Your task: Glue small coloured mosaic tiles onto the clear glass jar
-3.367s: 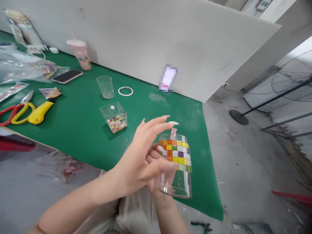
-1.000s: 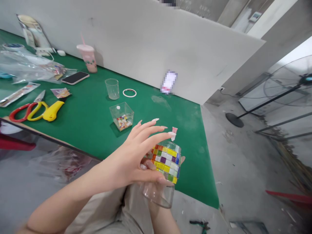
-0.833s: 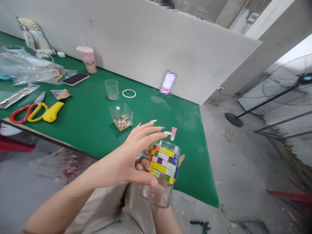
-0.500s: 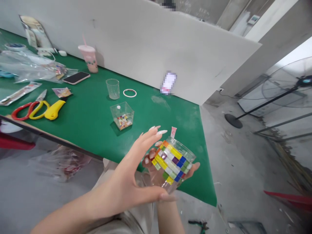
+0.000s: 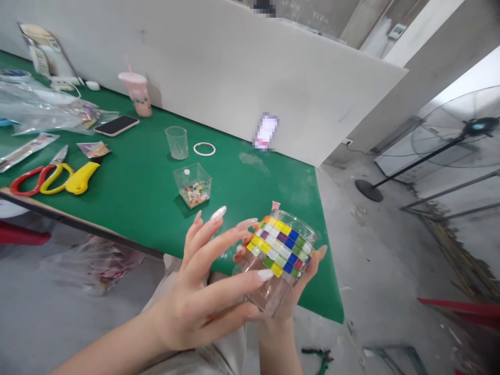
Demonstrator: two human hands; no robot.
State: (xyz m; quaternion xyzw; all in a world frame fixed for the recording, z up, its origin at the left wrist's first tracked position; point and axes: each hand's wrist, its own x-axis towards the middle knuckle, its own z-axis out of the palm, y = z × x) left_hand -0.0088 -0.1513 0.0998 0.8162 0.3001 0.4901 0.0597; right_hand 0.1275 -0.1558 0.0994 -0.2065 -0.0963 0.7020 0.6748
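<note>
A clear glass [image 5: 283, 245] with a band of coloured mosaic tiles round its upper part is tilted over my lap, just in front of the green table [image 5: 133, 208]. My right hand [image 5: 291, 307] cups it from below and behind, thumb up its right side. My left hand [image 5: 203, 291] is in front of it with long-nailed fingers stretched and spread. One left fingertip rests on the glass under the tile band, and another touches the band's left edge. A small pink piece [image 5: 275, 205] shows just behind the rim.
On the table stand a square clear box of loose coloured tiles [image 5: 192, 186], a clear plastic cup [image 5: 176, 142], a white ring [image 5: 203, 149], a phone [image 5: 116, 125], a pink drink cup [image 5: 135, 94], scissors [image 5: 35, 178] and a yellow cutter [image 5: 80, 178]. A standing fan [image 5: 461, 140] is at right.
The glass has tipped over to the right and turned in my right hand. My left hand dropped from above the rim to the glass's lower left side.
</note>
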